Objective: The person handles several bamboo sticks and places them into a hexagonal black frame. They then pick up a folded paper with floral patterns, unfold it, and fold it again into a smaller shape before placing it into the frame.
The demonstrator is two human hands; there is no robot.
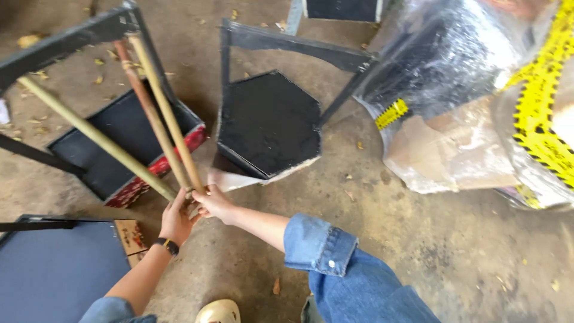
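Both hands, left hand and right hand, pinch the bamboo sticks at their lower ends (fingers curled tight); keeping the grip low should steady them.

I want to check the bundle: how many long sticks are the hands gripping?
3. An olive stick slants farthest left. A reddish-brown stick and a tan stick lie close together beside it. All meet at the left hand and right hand; more may be hidden.
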